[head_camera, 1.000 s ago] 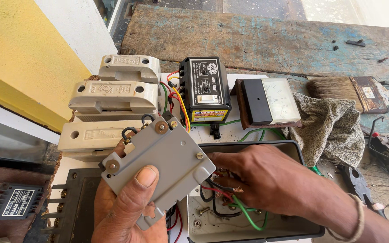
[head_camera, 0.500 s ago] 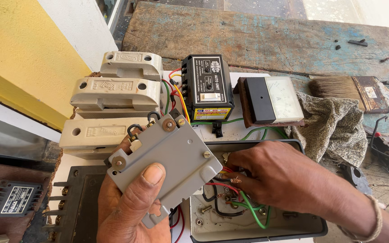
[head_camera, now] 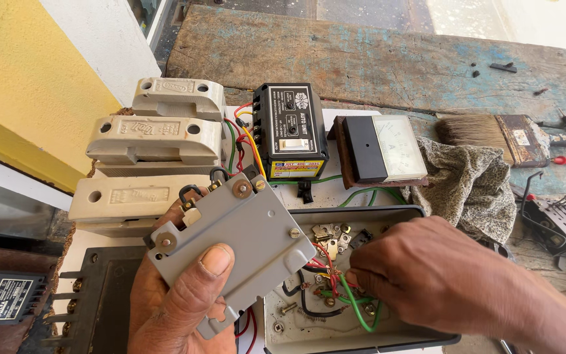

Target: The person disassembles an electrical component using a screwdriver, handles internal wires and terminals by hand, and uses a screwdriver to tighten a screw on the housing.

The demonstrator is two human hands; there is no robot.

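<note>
Gripping a grey metal switch plate [head_camera: 230, 252] at lower centre, the left hand [head_camera: 171, 308] has tilted it slightly further upright than a second ago. The right hand [head_camera: 440, 275] has slid leftward, fingertips now pinched on the red and green wires [head_camera: 345, 301] inside the open black enclosure [head_camera: 361, 213], just right of the plate.

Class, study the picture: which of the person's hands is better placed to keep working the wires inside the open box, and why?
Probably the right hand: its fingertips already sit among the wires in the box. The left hand is occupied gripping the grey plate.
</note>
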